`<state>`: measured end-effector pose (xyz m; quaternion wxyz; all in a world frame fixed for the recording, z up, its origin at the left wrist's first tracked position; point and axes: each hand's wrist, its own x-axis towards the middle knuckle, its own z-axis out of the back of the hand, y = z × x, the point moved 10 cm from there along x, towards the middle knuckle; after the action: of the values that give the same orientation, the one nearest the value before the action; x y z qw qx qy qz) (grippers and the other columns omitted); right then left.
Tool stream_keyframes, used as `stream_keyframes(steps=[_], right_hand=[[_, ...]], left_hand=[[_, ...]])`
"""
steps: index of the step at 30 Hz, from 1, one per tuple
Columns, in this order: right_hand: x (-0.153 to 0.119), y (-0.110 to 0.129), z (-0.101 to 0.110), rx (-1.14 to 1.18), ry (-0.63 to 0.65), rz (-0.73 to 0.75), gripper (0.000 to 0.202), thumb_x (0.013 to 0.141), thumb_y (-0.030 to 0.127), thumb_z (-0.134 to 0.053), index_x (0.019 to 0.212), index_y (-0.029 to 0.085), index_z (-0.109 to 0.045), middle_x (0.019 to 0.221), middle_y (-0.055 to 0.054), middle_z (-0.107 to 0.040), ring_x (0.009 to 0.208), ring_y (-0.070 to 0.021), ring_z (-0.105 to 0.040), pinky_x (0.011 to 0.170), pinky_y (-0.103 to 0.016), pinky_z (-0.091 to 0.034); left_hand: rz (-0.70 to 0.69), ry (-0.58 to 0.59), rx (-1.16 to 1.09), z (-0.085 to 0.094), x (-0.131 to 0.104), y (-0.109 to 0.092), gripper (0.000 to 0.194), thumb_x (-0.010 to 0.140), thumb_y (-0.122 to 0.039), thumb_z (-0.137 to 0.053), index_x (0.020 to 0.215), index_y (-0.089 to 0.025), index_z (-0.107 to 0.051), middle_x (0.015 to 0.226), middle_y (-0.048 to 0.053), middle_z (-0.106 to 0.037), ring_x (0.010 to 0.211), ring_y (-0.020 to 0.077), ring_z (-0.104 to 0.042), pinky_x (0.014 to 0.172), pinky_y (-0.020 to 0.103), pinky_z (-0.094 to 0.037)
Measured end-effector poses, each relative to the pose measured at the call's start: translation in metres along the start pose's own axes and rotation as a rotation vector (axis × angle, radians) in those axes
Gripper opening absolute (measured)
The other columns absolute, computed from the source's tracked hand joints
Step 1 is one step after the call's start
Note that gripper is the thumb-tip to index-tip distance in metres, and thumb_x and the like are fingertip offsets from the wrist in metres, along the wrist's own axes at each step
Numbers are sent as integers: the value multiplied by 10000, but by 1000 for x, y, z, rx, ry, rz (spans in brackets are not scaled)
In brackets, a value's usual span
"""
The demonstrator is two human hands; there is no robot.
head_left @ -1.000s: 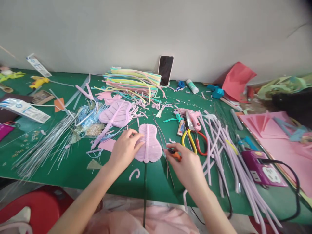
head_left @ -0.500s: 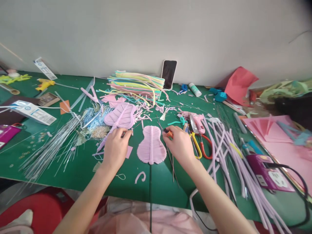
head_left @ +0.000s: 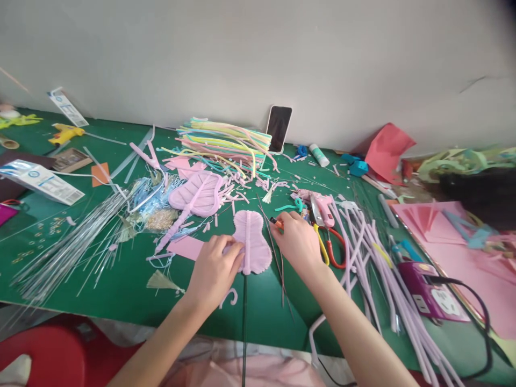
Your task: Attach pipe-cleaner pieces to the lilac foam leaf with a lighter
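A lilac fan-like piece [head_left: 253,244], made of fuzzy stems with a thicker middle rib, lies flat on the green table. From its lower end a thin dark rod [head_left: 244,317] runs toward my body. My left hand [head_left: 215,269] is closed at the left edge of this piece, its thumb and fingertips against it. To the right of the piece, my right hand [head_left: 297,242] wraps round a small orange tool with a dark end [head_left: 276,222]; most of it is hidden in the palm. Thin wires [head_left: 281,269] lie between the piece and my right hand.
Behind my left hand is a second lilac leaf-shaped piece [head_left: 195,193]. Bundled pastel fuzzy stems [head_left: 226,140] and a phone [head_left: 279,128] stand farther back. Scissors [head_left: 338,250], a pink glue gun [head_left: 322,207], loose lilac stems [head_left: 387,274] and a purple power socket [head_left: 427,293] are on the right.
My left hand has moved right and down onto the lilac fan-like piece; the dark thing seen at its fingertips no longer shows. My right hand still grips the orange tool. The view has shifted slightly.
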<state>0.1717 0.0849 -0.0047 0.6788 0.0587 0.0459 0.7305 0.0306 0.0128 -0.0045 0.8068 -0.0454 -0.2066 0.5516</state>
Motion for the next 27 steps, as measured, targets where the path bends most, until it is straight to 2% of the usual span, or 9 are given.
stream_keyframes(steps=[2, 6, 9, 11, 13, 16, 19, 22, 27], right_hand=[[0, 2, -7, 18, 69, 18, 201, 884, 259, -456, 879, 177, -639, 879, -86, -656, 735, -203, -637, 533, -271, -316], [7, -4, -18, 15, 163, -47, 181, 821, 206, -469, 792, 159, -641, 804, -108, -668, 684, -206, -614, 517, -280, -277], [10, -4, -13, 109, 210, -45, 149, 768, 220, -498, 647, 187, -578, 647, -56, -623, 589, -172, -546, 502, -270, -258], [6, 0, -8, 170, 241, 8, 166, 757, 256, -506, 601, 203, -525, 582, -21, -576, 543, -150, -495, 501, -261, -251], [-1, 2, -5, 175, 283, 43, 145, 749, 248, -508, 611, 204, -504, 577, -11, -562, 547, -145, -482, 513, -253, -255], [-9, -2, 0, 168, 240, 28, 85, 780, 225, -485, 710, 195, -522, 611, -15, -570, 585, -151, -501, 539, -247, -267], [-17, 3, -16, 253, 329, 68, 69, 813, 243, -478, 797, 198, -527, 604, 3, -570, 566, -146, -504, 535, -240, -272], [-21, 8, -32, 315, 426, 117, 74, 820, 267, -491, 801, 208, -531, 630, 7, -593, 566, -143, -515, 527, -235, -278], [-15, 2, -32, 305, 406, 101, 125, 836, 282, -489, 738, 212, -519, 618, 10, -589, 558, -133, -506, 529, -225, -289]], left_hand=[[1, -10, -29, 2, -1, 2, 185, 928, -190, -468, 1015, -188, -632, 1004, 87, -607, 924, 225, -558, 807, 382, -477], [33, -32, -85, 8, -1, 10, 164, 919, -167, -480, 983, -188, -629, 998, 74, -622, 934, 214, -572, 828, 379, -485], [55, -66, -115, 16, 1, 20, 160, 918, -166, -480, 987, -177, -624, 999, 73, -628, 945, 212, -575, 837, 377, -492], [51, -94, -103, 21, 5, 28, 169, 920, -174, -477, 1002, -168, -624, 1003, 78, -630, 948, 218, -577, 835, 385, -497], [26, -101, -67, 22, 11, 32, 189, 923, -188, -474, 1033, -160, -625, 1029, 91, -629, 966, 234, -578, 840, 407, -499], [-31, -50, -38, 13, 19, 32, 228, 929, -212, -470, 1099, -163, -614, 1129, 105, -617, 1033, 252, -567, 891, 439, -488], [-44, -49, -36, 7, 21, 32, 263, 933, -220, -464, 1150, -142, -590, 1143, 114, -621, 1037, 247, -572, 904, 429, -493], [-22, -91, 23, 7, 19, 35, 294, 928, -210, -467, 1177, -106, -582, 1143, 137, -624, 1049, 261, -570, 902, 429, -500], [-59, -89, 113, 2, 17, 36, 342, 934, -208, -445, 1223, -92, -586, 1332, 155, -555, 1231, 308, -485, 992, 472, -451]])
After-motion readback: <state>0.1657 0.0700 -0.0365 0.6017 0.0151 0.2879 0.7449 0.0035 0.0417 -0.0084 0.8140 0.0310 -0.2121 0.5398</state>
